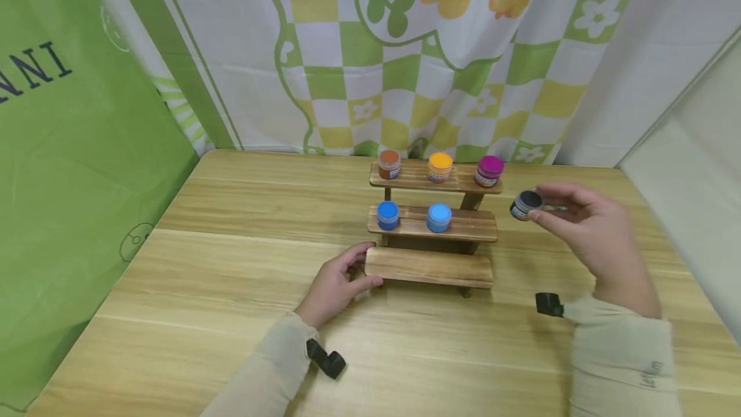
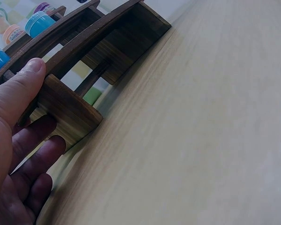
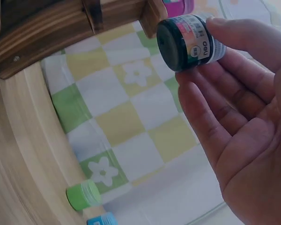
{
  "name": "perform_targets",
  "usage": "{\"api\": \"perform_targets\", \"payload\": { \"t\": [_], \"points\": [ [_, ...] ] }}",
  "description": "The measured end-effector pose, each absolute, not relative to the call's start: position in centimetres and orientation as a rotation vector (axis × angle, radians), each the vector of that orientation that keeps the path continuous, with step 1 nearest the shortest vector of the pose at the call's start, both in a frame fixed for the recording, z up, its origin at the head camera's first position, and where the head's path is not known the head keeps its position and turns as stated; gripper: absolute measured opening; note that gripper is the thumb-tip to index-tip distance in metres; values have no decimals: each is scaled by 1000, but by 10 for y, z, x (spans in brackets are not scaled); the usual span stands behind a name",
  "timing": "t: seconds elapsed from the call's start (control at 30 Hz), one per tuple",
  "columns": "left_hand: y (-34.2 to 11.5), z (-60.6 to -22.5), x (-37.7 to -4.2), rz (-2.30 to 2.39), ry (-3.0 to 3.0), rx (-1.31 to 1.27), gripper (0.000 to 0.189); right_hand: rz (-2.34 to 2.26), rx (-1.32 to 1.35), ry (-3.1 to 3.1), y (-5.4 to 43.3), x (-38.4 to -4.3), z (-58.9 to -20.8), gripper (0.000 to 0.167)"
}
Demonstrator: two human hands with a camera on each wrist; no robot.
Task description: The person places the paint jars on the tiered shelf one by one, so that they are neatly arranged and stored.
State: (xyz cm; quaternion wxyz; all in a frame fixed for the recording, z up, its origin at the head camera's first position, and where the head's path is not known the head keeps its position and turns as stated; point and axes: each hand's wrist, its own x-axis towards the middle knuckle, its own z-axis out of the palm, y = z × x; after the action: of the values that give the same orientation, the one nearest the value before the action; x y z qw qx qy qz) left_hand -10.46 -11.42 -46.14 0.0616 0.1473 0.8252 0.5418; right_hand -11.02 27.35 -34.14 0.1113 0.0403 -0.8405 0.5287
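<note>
My right hand (image 1: 599, 230) pinches a small jar of dark, near-black paint (image 1: 527, 204) between thumb and fingers, raised to the right of a three-step wooden stand (image 1: 428, 267). The jar's printed label (image 3: 196, 40) shows in the right wrist view. At the stand's left end, my left hand (image 1: 336, 285) grips the lowest step, thumb at its front edge and fingers round the side. On the middle step stand a dark blue jar (image 1: 388, 215) and a light blue jar (image 1: 439, 217). The top step bears a brown jar (image 1: 390, 165), an orange jar (image 1: 440, 167) and a purple jar (image 1: 489, 171).
A light green jar (image 3: 83, 195) and a blue jar (image 3: 103, 219) stand on the table in the right wrist view; my right hand mostly hides them in the head view. A checked curtain (image 1: 405, 82) hangs behind the wooden table (image 1: 231, 340). Green cloth (image 1: 87, 179) hangs at left.
</note>
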Motion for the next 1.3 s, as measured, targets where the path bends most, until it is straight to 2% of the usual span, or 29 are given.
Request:
{"api": "perform_targets", "payload": {
  "t": [0.17,1.3],
  "points": [
    [-114,-462,-105,1647,2487,452,65,1419,158,-2589,265,-111,-341,42],
    [-114,-463,-105,1629,2508,445,65,1394,314,-2759,238,-117,-345,41]
  ]
}}
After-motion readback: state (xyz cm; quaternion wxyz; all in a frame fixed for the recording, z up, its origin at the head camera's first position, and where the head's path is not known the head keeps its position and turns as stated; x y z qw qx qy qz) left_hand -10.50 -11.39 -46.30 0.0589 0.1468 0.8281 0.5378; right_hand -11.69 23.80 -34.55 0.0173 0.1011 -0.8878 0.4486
